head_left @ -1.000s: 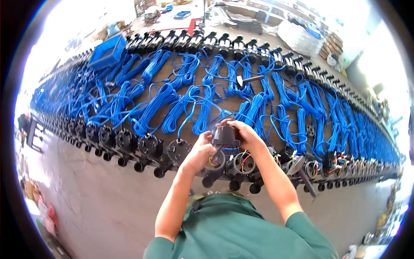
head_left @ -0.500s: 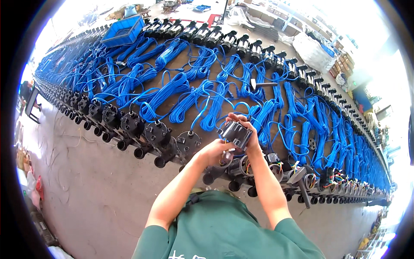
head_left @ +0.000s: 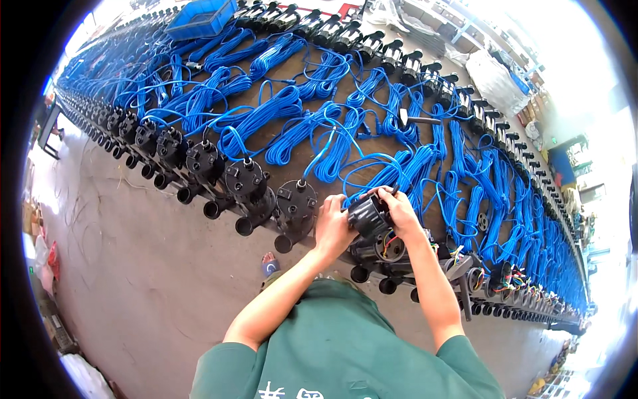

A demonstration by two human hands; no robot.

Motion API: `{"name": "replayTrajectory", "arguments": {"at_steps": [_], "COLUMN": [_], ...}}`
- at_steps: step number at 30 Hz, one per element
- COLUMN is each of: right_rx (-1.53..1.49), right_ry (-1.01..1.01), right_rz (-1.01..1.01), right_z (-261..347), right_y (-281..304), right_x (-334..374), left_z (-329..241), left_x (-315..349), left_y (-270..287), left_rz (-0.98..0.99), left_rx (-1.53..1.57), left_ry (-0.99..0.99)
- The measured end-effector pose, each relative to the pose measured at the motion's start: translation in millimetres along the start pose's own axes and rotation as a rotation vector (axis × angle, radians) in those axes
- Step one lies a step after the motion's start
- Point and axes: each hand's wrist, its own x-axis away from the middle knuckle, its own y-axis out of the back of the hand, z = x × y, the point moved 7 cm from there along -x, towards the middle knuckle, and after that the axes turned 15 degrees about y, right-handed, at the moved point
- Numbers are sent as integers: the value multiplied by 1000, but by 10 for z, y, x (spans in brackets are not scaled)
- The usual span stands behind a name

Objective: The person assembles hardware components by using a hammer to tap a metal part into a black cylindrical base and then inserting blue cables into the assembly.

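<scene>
Between my two hands is a black, ribbed cylindrical cover [head_left: 366,216], held just above the row of black housings. My left hand [head_left: 334,226] grips its left side with bent fingers. My right hand [head_left: 401,213] wraps round its upper right side, and some fingertips are hidden behind it. Right below it, an open black housing [head_left: 389,246] shows coloured wires inside. To the left stands a capped black housing [head_left: 296,206] with a blue cable rising from its top.
Coiled blue cables [head_left: 266,126] cover the brown table. A blue crate [head_left: 199,20] sits at the far left. A hammer [head_left: 419,120] lies among the coils; another hammer-like tool [head_left: 460,279] rests on the housings at right. Black-and-silver units [head_left: 345,36] line the far edge.
The cover has been lowered toward the open housing and turned in my hands. My left hand has moved up to its side. The view has shifted a little.
</scene>
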Motion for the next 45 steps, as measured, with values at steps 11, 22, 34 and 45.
{"name": "replayTrajectory", "arguments": {"at_steps": [11, 22, 34, 45], "right_rx": [384, 639, 767, 962], "right_ry": [261, 352, 422, 582], "right_rz": [-38, -122, -149, 51], "right_z": [15, 377, 496, 666], "right_y": [-207, -361, -737, -977], "right_x": [-31, 162, 326, 322], "left_z": [450, 235, 336, 387], "left_x": [385, 556, 707, 633], "left_y": [66, 296, 526, 385], "left_rz": [190, -267, -39, 240], "left_rx": [305, 78, 334, 371], "left_ry": [121, 3, 13, 122]}}
